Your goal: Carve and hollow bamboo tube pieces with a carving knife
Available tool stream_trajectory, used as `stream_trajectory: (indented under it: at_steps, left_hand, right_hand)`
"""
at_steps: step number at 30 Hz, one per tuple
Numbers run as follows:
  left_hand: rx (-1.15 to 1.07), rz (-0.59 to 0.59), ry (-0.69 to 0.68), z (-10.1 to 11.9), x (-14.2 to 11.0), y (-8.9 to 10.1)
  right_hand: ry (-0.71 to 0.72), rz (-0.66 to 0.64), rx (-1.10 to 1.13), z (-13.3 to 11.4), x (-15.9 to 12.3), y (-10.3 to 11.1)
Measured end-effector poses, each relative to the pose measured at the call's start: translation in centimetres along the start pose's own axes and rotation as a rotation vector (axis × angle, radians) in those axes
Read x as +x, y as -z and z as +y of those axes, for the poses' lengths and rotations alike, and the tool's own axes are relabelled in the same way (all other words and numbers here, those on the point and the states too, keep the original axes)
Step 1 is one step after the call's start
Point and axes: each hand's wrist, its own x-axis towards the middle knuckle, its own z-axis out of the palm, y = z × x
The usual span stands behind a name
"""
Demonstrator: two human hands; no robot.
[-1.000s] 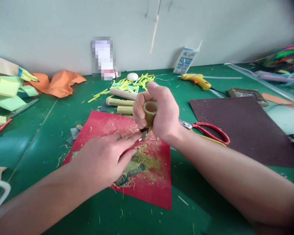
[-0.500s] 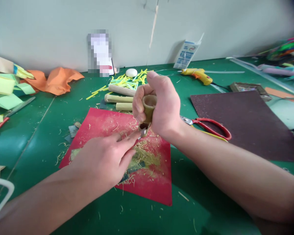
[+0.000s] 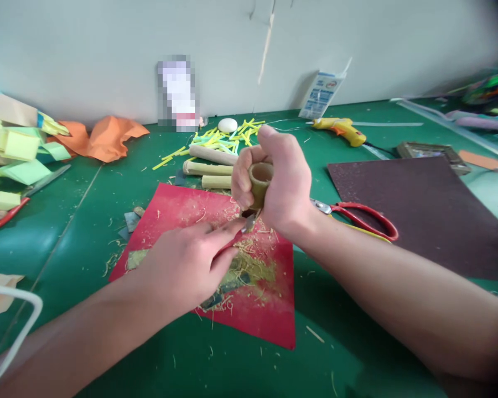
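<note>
My right hand [image 3: 284,177] is wrapped round a short bamboo tube [image 3: 260,182], whose open end faces up between thumb and fingers. A dark cut shows low on the tube, below my curled fingers. My left hand [image 3: 191,254] comes in from the lower left with its index finger stretched along a small metal-bladed knife [image 3: 249,223]. The blade's tip touches or nearly touches the tube at that cut; most of the handle is hidden in my grip. Beneath both hands lies a red sheet [image 3: 269,326] strewn with thin shavings and dust.
Behind the red sheet lie bamboo pieces [image 3: 209,168] and yellow-green sticks [image 3: 216,138]. Red-handled scissors [image 3: 365,218] and a dark board [image 3: 415,215] are at right, a yellow glue gun [image 3: 341,131] beyond. Orange paper [image 3: 102,138] and folded paper pieces [image 3: 22,146] occupy the left.
The whole view has shifted slightly, so things appear a little farther right. The knife in my left hand has tilted and shifted slightly at the tube's cut. My right hand keeps its hold.
</note>
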Motion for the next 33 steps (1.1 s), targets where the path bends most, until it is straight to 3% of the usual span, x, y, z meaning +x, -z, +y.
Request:
stream_trajectory:
  at_steps: [7,23,33]
  left_hand:
    - [0.004,-0.092,-0.02,-0.5,-0.2,2.2]
    - [-0.157,-0.033,0.036,-0.3,0.1,-0.3]
    - [0.056,-0.106,-0.021,-0.5,-0.3,2.6]
  right_hand:
    - [0.026,-0.059,0.042,0.2,0.0,0.2]
    - [0.037,0.042,0.085,0.1,-0.3,-0.3]
    - [0.021,-0.058,0.03,0.3,0.0,0.0]
